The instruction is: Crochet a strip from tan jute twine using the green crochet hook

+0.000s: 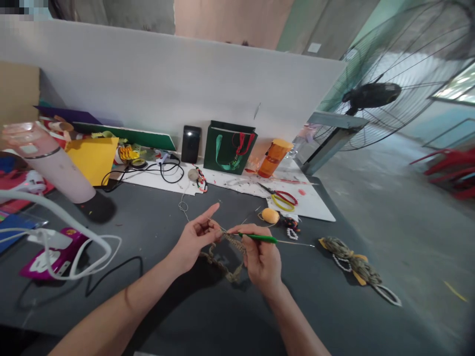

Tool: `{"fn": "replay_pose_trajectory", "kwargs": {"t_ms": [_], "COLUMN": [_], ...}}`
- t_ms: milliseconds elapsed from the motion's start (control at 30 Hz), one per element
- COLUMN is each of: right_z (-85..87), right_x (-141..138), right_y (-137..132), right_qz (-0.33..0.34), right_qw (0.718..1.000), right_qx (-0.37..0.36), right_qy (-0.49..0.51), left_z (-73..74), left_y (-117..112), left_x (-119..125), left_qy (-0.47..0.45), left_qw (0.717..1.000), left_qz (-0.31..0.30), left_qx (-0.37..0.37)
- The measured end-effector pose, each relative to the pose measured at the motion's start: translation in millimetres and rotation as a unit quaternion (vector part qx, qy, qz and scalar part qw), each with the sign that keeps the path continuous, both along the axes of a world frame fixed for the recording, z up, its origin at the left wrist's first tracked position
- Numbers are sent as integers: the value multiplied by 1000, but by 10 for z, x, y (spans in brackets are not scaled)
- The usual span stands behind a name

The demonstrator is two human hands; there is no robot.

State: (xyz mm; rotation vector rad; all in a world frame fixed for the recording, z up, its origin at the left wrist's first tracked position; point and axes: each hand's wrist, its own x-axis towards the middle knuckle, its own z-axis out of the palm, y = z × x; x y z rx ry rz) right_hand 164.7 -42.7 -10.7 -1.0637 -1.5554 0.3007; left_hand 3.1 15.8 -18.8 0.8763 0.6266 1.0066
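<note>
My left hand (196, 238) pinches a strip of brownish crochet work (227, 259) above the dark table (148, 227), with the index finger stretched out and yarn running over it. My right hand (261, 257) is closed on a green-handled crochet hook (260, 238), whose tip meets the work between the two hands. The crocheted strip hangs down below both hands. A skein of olive yarn (352, 261) lies to the right of my right hand.
Scissors (282, 199) with yellow and red handles, an orange ball (270, 215) and beads (291, 228) lie beyond my hands. A green gift bag (229, 147), orange bottle (272, 158), black speaker (191, 144), pink tumbler (48, 160) and white cables (67, 237) stand around. A large fan (389, 94) is at right.
</note>
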Motion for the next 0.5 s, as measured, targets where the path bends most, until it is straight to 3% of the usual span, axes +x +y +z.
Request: {"fn": "replay_pose_trajectory", "kwargs": {"t_ms": [300, 500], "right_z": [3, 3], "right_x": [-31, -79], "right_y": [39, 13], "right_qz": [6, 15], "right_qw": [990, 985], "right_qx": [63, 127], "right_qy": [-129, -113], "left_z": [28, 57], "left_y": [-15, -128], "left_x": [23, 48], "left_qy": [6, -101], "left_qw": [1000, 984], "left_qz": [13, -6], "left_qx": [1, -147]}}
